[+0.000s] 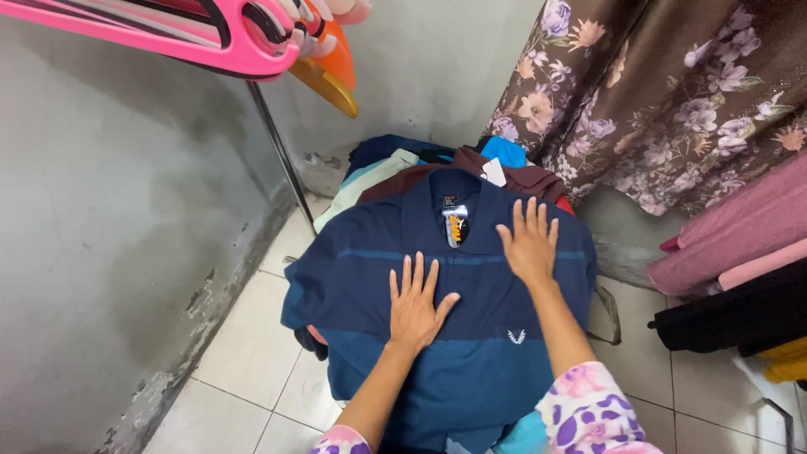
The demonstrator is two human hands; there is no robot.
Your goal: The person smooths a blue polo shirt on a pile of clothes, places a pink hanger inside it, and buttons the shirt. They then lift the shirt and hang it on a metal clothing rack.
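Two hands are flat on one garment. I read the left hand as open, fingers spread, palm pressing the front of the navy polo shirt near its centre. The right hand is also open, fingers extended toward 12 o'clock, resting on the chest panel just at 1 o'clock from the left hand. Neither hand grips any fabric.

Status, as I judge it: the shirt is laid out face up on top of the pile of clothes, collar at 12 o'clock, hem toward me at 6 o'clock. The body appears smoothed. No fold is visible yet; both sleeves still lie spread out at 9 and 3 o'clock, so the folding itself remains.

Surroundings: a hang tag lies at the collar opening. The pile extends beyond the collar at 12 o'clock and sits on the tiled floor. At 10 o'clock a metal rack pole rises to pink hangers. At 2 o'clock hangs a floral curtain; at 3 o'clock folded pink and black textiles are stacked. The concrete wall closes the 9 o'clock side, limiting room for the left sleeve.
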